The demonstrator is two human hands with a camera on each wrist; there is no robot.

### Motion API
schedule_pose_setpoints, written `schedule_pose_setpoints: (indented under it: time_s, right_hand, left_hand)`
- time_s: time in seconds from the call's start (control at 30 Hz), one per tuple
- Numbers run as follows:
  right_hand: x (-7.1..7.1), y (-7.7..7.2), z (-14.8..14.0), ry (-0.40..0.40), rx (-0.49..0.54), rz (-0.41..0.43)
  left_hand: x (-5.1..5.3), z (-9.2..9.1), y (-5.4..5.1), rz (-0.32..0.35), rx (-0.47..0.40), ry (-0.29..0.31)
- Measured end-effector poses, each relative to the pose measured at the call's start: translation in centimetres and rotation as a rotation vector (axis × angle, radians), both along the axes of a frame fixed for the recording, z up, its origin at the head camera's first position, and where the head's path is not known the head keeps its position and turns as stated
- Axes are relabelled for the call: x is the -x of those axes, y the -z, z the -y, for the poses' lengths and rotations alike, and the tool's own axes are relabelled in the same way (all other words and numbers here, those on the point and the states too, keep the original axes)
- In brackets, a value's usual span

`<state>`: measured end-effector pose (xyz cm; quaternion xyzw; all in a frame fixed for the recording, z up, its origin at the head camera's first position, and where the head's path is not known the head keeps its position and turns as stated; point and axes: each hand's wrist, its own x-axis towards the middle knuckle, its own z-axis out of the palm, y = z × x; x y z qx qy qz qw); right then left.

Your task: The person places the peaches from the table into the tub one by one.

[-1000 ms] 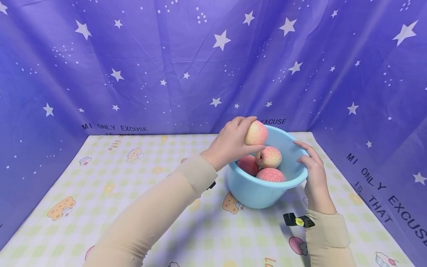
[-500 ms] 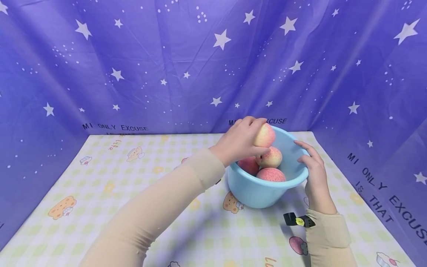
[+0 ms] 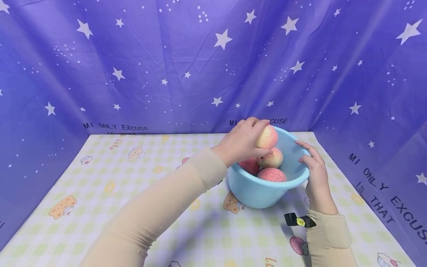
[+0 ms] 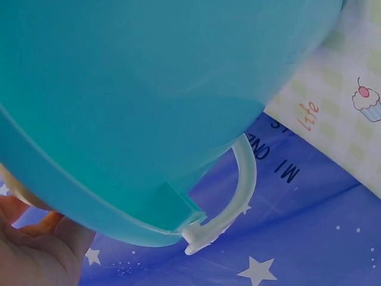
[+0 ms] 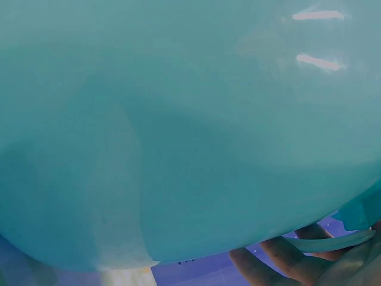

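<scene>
A light blue plastic bucket (image 3: 257, 194) stands on the right part of the table. Over its left rim, my left hand (image 3: 242, 142) holds a yellow-pink peach (image 3: 268, 137) between fingers and thumb. Inside the bucket lie a speckled peach (image 3: 271, 158), a redder peach (image 3: 271, 174) in front and a dark pink one (image 3: 251, 167) at left, partly covered. My right hand (image 3: 318, 174) grips the bucket's right rim. The left wrist view has the bucket wall (image 4: 149, 89) filling most of it, hand at lower left. In the right wrist view, fingers (image 5: 294, 260) show below the bucket.
A pale checked cloth (image 3: 133, 181) with cartoon prints covers the table. Behind and beside it hangs a purple curtain (image 3: 186, 92) with white stars. The bucket's white handle (image 4: 245, 179) hangs at its side. A black wrist strap (image 3: 300, 220) sits on the right sleeve.
My left hand has carried the peach rightward and slightly down, from the left rim to just above the speckled peach. The right hand and bucket stay in place.
</scene>
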<state>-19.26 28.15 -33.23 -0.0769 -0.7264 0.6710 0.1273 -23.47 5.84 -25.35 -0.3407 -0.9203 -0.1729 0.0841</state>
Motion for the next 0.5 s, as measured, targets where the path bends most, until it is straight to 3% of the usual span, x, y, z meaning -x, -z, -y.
schedule_pose_setpoints:
  time_s: [0.23, 0.5]
  right_hand:
    - [0.0, 0.0, 0.1, 0.005, 0.021, -0.004]
    - [0.1, 0.0, 0.0, 0.005, -0.002, 0.005]
  left_hand:
    - [0.0, 0.4, 0.5, -0.03, 0.014, 0.039]
    - [-0.1, 1.3, 0.8, -0.012, -0.005, 0.015]
